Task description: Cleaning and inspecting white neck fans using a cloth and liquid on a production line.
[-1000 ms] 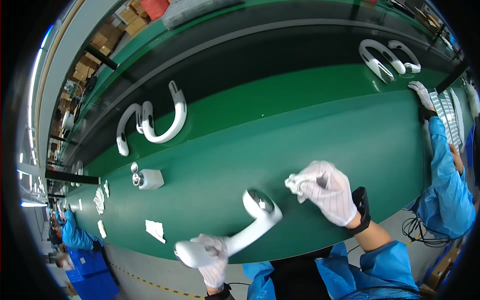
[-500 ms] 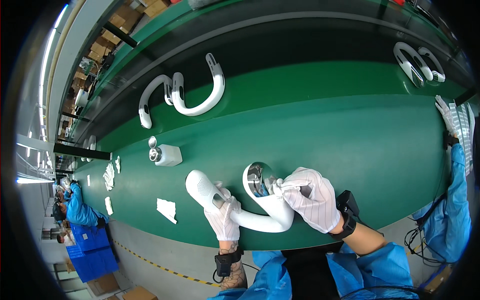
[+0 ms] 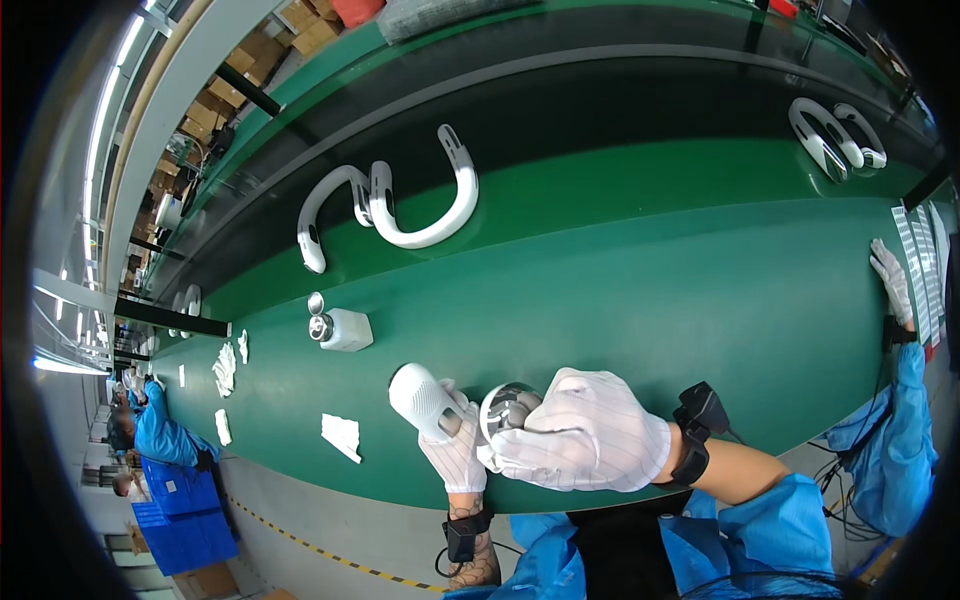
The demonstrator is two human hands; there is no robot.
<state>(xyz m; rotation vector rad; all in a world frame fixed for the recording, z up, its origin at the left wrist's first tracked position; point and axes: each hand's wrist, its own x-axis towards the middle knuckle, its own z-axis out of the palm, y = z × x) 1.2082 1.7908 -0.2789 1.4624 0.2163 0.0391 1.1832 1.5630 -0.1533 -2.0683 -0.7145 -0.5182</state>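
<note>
The left hand (image 3: 452,447) gripped the white device (image 3: 422,397) near the front edge of the table (image 3: 640,300), the right hand (image 3: 582,432) was closed over its mirrored end (image 3: 512,402), and a loosened hold on that smooth surface could plausibly have let it drop

The device (image 3: 414,394) is white, mirror-silver at one end — gloves (image 3: 585,430) white, pinstriped — table (image 3: 640,290) green, floor tape (image 3: 320,549) black-and-yellow.

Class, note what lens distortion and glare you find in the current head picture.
Head view: the green table has strongly curved edges, and the picture's corners fall to black; head view: a light tube at left glares white; head view: the white device has a mirror-like end showing reflections.
</note>
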